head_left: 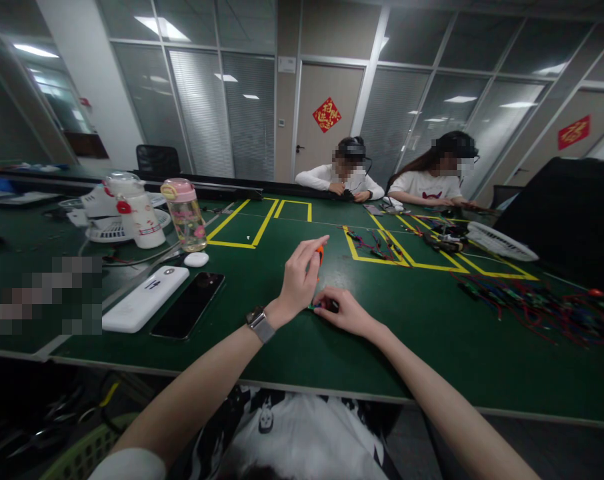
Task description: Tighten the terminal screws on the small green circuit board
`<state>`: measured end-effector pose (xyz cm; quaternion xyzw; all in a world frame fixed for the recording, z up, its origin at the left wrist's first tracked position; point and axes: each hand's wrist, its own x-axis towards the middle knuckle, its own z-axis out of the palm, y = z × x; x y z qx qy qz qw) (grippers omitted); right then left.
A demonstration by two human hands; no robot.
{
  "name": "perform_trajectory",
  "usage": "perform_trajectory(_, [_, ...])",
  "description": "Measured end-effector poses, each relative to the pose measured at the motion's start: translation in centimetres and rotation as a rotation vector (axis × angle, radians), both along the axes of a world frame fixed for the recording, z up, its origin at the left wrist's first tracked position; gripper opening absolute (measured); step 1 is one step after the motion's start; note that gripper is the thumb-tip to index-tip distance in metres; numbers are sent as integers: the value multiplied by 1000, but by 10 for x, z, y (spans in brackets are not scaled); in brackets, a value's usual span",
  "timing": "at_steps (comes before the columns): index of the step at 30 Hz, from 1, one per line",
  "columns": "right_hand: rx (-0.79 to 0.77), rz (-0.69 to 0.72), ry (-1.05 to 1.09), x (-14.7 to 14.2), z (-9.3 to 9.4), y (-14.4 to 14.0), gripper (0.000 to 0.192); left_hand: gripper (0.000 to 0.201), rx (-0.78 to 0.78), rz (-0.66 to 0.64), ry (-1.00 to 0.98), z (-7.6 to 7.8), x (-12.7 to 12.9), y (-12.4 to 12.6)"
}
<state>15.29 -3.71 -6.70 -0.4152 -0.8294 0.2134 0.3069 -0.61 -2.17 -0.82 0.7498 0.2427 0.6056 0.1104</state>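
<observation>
Mid-frame, just below centre: left hand (298, 277) raised off the green worktop (432, 333), grip pressed together around an orange-handled tool (321, 253) (a small screwdriver, by the look of it), tip angled down toward the right hand (345, 312). Right hand flat on the worktop, fingertips pinching a small dark part (322, 307) with a green end; too small to make out further. Tool tip apparently at or just above the part, contact hidden by the fingers.

Judged step: working the tool on the part while pinned down. Next move calls for a steady pinch from the right, tool kept upright over the part, light downward pressure to avoid slipping off.

Left of centre: black phone (188, 305) beside a white power bank (145, 299), pink-lidded bottle (185, 213) and white jug (139, 212) further up. Right edge: tangle of coloured wires (542, 307). Yellow tape boxes (407, 257) across the middle, more small parts inside. Upper centre, across the worktop: two other people (392, 180) seated, hands busy with their own pieces.
</observation>
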Motion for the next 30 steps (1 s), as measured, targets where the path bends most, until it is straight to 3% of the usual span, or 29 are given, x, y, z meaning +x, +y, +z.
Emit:
perform_trajectory(11, [-4,-7,-4,-1,1,-1,6,19,57,146,-1,2,1,-2])
perform_trajectory(15, [-4,-2,-2,0,1,-1,5,33,11,61,7,0,0,0])
perform_trajectory(19, [-3,-6,-12,-1,2,-1,5,34,-17,-27,-16,0,1,1])
perform_trajectory(26, [-6,-7,-2,-1,2,-1,6,19,76,109,-18,4,1,-3])
perform_trajectory(30, [-10,-8,-6,-1,2,-1,6,29,25,54,-10,2,0,-1])
